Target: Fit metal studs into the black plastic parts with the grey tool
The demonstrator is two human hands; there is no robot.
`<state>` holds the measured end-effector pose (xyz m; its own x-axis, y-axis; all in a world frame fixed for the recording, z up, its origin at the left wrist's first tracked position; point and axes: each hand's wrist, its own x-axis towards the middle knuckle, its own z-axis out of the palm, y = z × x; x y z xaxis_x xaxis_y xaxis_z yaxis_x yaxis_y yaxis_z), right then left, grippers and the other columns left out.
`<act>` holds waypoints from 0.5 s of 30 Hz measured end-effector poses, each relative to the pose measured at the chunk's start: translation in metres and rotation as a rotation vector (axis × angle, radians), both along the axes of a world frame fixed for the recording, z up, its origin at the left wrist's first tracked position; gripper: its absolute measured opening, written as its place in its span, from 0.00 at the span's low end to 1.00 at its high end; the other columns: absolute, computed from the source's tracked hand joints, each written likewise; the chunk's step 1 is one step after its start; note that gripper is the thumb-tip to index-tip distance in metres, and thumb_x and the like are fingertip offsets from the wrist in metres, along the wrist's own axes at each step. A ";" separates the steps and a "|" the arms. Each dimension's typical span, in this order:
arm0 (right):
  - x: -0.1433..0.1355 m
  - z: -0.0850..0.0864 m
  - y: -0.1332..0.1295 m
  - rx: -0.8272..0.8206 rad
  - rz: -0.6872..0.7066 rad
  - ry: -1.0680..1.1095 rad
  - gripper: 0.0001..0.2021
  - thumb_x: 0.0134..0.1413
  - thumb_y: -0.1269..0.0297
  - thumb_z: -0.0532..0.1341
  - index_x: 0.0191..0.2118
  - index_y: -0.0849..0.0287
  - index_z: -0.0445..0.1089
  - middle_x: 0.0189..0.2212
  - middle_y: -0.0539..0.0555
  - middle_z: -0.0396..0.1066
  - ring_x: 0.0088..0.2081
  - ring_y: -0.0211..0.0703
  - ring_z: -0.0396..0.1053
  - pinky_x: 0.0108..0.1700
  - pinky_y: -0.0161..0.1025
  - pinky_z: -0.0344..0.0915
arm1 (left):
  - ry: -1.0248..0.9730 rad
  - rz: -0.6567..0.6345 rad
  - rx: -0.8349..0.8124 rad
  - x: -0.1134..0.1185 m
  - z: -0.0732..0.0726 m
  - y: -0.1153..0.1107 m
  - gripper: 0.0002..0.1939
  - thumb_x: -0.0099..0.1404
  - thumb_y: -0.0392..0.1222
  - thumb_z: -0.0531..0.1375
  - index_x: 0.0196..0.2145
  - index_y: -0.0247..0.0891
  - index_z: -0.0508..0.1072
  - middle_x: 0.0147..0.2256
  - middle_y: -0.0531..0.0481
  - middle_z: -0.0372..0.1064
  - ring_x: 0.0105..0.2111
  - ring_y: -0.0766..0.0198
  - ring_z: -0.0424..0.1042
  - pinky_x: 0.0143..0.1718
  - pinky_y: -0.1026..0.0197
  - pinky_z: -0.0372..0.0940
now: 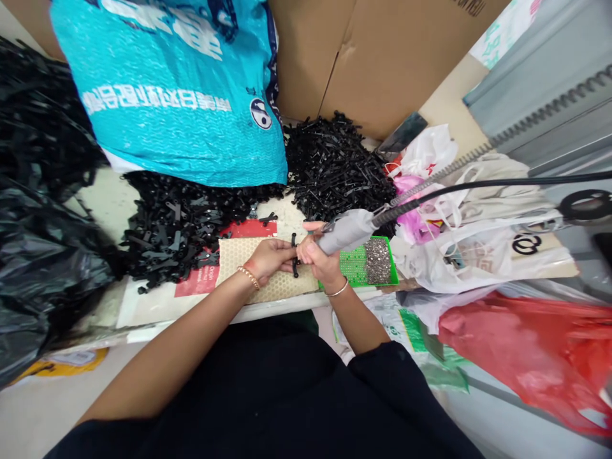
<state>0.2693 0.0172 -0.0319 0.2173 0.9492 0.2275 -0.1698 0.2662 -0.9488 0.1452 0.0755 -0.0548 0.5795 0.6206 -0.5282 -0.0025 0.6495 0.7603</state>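
My left hand pinches a slim black plastic part above a beige textured mat. In my right hand is a grey powered screwdriver, lying tilted with its cable end to the upper right. The driver's tip is hidden by my fingers, close to the black part. Right beside that hand stands a green tray with a perforated-looking area and many small metal screws.
Piles of black parts lie at the left and back. A blue bag leans over them, and a cardboard box stands behind. The black cable runs right, above white bags. A red bag hangs lower right.
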 end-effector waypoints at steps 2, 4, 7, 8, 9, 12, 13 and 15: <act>0.008 0.012 -0.005 0.041 -0.118 0.009 0.20 0.52 0.50 0.66 0.48 0.51 0.66 0.16 0.37 0.54 0.16 0.34 0.54 0.25 0.38 0.63 | 0.004 0.016 -0.009 0.000 0.001 -0.001 0.17 0.47 0.42 0.77 0.24 0.32 0.74 0.23 0.49 0.75 0.22 0.66 0.74 0.27 0.64 0.73; 0.021 0.022 -0.007 0.092 -0.282 0.031 0.20 0.51 0.50 0.67 0.48 0.51 0.66 0.15 0.37 0.53 0.17 0.33 0.53 0.25 0.36 0.61 | 0.008 0.029 -0.015 0.000 0.003 -0.002 0.14 0.51 0.39 0.75 0.27 0.31 0.75 0.25 0.47 0.76 0.24 0.66 0.75 0.28 0.65 0.72; 0.042 0.024 -0.004 0.055 -0.481 0.064 0.18 0.50 0.51 0.67 0.44 0.51 0.66 0.16 0.38 0.52 0.17 0.32 0.51 0.24 0.35 0.57 | 0.010 0.033 -0.025 0.000 0.005 -0.002 0.11 0.54 0.37 0.74 0.29 0.32 0.76 0.27 0.46 0.77 0.27 0.64 0.77 0.30 0.64 0.73; 0.047 0.020 -0.002 0.013 -0.511 0.069 0.18 0.49 0.51 0.68 0.44 0.52 0.66 0.16 0.37 0.52 0.17 0.32 0.51 0.24 0.35 0.57 | 0.012 0.034 -0.030 0.000 0.006 -0.002 0.11 0.55 0.38 0.74 0.30 0.32 0.76 0.27 0.45 0.77 0.28 0.63 0.78 0.30 0.64 0.73; 0.051 0.016 0.000 -0.029 -0.526 0.069 0.19 0.48 0.51 0.68 0.43 0.52 0.67 0.16 0.37 0.52 0.18 0.32 0.51 0.24 0.35 0.56 | 0.015 0.036 -0.034 -0.001 0.006 -0.002 0.11 0.55 0.38 0.74 0.30 0.32 0.76 0.28 0.45 0.77 0.29 0.62 0.78 0.30 0.64 0.73; 0.056 0.000 0.006 -0.104 -0.491 0.053 0.20 0.47 0.51 0.68 0.43 0.54 0.67 0.15 0.37 0.52 0.18 0.32 0.51 0.25 0.34 0.56 | 0.010 0.035 -0.033 -0.002 0.007 -0.002 0.11 0.53 0.37 0.74 0.30 0.32 0.76 0.29 0.45 0.78 0.30 0.62 0.79 0.31 0.64 0.73; 0.057 -0.004 0.007 -0.107 -0.470 0.045 0.20 0.47 0.51 0.68 0.44 0.55 0.67 0.16 0.37 0.52 0.18 0.32 0.52 0.25 0.34 0.56 | 0.005 0.034 -0.029 -0.002 0.007 -0.002 0.11 0.52 0.35 0.74 0.31 0.32 0.76 0.29 0.45 0.78 0.30 0.62 0.79 0.31 0.64 0.73; 0.056 -0.011 0.008 -0.107 -0.440 0.025 0.20 0.48 0.52 0.67 0.44 0.56 0.67 0.16 0.38 0.54 0.19 0.32 0.54 0.26 0.35 0.57 | -0.005 0.034 -0.024 -0.003 0.005 -0.002 0.12 0.50 0.32 0.73 0.32 0.32 0.77 0.30 0.46 0.78 0.30 0.63 0.78 0.32 0.64 0.73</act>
